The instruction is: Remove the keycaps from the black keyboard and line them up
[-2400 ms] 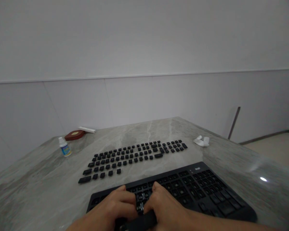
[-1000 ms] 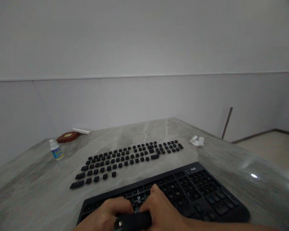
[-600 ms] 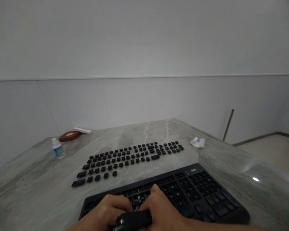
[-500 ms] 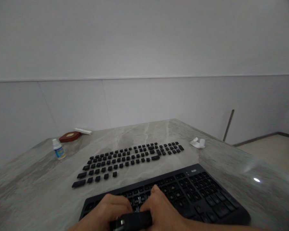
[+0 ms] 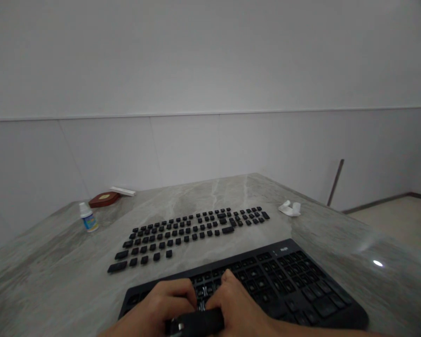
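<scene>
A black full-size keyboard (image 5: 282, 267) lies slanted before me, its key bed stripped of many keycaps. Over its near left part, my left hand (image 5: 170, 299) is curled with the fingers pressed down and the tips hidden. My right hand (image 5: 235, 304) meets it from the right, thumb on top, its fingers also bent in and hidden. Low between the two hands shows a dark object (image 5: 199, 323) with a shiny metal bit; its kind is unclear, and whether either hand holds it I cannot tell. Loose black keycaps (image 5: 177, 233) lie in rows beyond the keyboard.
On the grey marbled table (image 5: 203, 192), a small white bottle (image 5: 89, 218) with a blue label stands at left. Behind it are a reddish-brown box (image 5: 104, 200) and a white strip (image 5: 122, 191). Crumpled white tissue (image 5: 289, 209) lies to the right. A white wall (image 5: 182, 150) closes the back.
The view has shifted slightly. Both hands stay bent over the same part of the keyboard, with the left fingers moved a little. The keycap rows look unchanged.
</scene>
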{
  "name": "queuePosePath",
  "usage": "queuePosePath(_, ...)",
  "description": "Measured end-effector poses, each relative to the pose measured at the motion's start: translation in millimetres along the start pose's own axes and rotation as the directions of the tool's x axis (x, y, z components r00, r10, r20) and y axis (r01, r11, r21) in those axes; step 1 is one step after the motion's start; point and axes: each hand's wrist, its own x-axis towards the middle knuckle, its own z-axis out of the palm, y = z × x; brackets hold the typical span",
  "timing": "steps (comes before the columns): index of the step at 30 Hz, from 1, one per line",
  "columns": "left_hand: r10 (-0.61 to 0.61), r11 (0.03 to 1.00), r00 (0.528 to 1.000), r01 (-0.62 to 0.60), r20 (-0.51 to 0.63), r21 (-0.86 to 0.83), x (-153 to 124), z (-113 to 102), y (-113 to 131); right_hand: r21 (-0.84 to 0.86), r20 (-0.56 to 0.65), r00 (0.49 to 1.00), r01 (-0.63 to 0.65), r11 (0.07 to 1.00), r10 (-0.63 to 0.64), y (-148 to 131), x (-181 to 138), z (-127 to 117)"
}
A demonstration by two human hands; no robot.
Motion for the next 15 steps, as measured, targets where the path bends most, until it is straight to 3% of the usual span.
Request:
queuePosePath(10, 0.025, 0.998, 1.0, -0.025, 0.01, -0.061, -1.1, 0.7, 4.3, 0.033, -0.016, 1.0, 0.004, 0.999, -0.003, 0.9, -1.3, -0.2)
queuePosePath(15, 0.122, 0.992, 0.992, -0.123, -0.029, -0.01, -0.2, 5.0, 3.3, 0.03, -0.04, 0.999, 0.01, 1.0, -0.009, 8.2, -0.9, 5.2)
